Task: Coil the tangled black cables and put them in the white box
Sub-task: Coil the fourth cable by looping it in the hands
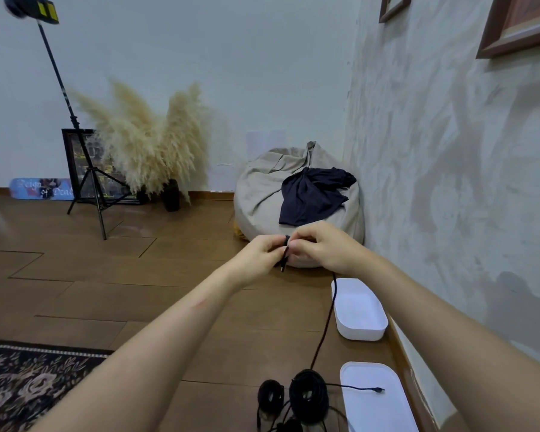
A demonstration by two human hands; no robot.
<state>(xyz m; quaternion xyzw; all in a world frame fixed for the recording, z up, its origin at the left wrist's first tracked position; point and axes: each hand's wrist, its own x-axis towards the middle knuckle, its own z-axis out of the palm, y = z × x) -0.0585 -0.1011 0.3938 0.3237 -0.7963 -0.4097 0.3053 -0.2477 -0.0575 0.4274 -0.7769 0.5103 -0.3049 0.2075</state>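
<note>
**Entry: cable end in hand, coil barely begun**

Item 1, the step. Nearest us, on the wooden floor (138, 275), lie the black cables (308, 397): two wound bundles, with loose loops trailing under them at the lower edge of the view. From the larger bundle, as far as we can tell, one strand (325, 322) rises to our hands. The left hand (259, 254) and right hand (323, 247) meet in mid-air. The fingers (276, 244) of both are curled in and pinch the strand near its end, and a short tail hangs below the pinch. We judge this to be the start of a coil. To do it well, we would keep one hand fixed on the end as an anchor and draw even loops of one size with the other. We would feed the slack up gently, so the strand neither drags the wound bundles nor snags the loose loops.

Item 2, the containers. Near us, right of the bundles: a flat white lid (374, 413) on the floor, with one cable's plug end (378, 390) resting across it. Beyond it: the white box (360, 333), open, standing on the floor. We see no cable in it; the rising strand passes just beside its left wall.

Item 3, beyond. A beige beanbag (262, 194) with a dark cloth (312, 198) on it.
</note>
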